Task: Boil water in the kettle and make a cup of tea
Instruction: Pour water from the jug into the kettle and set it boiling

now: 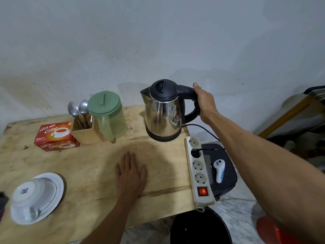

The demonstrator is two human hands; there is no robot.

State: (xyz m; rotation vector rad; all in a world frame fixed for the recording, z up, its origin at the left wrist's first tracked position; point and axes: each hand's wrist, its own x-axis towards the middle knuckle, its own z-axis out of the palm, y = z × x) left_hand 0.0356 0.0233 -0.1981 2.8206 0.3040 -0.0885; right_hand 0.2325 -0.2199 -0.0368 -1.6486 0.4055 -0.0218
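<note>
A steel kettle (163, 111) with a black lid and handle stands at the table's back right, its cord running to a white power strip (199, 170). My right hand (204, 103) is closed around the kettle's handle. Flat on the wooden table (91, 166), palm down with fingers apart, rests my left hand (131, 170). A white cup (34, 192) lies upside down on a white saucer (58, 184) at the front left. A red tea box (55, 135) sits at the back left. Beside a wooden holder (84, 131) with two spoons (79, 110) is a green lidded water jug (109, 114).
The power strip lies along the table's right edge with its red switch (202, 191) lit. Right of it a dark stool (223, 173) carries a white controller (219, 170). A black bin (200, 228) stands on the floor below the table's front right. A wall is close behind.
</note>
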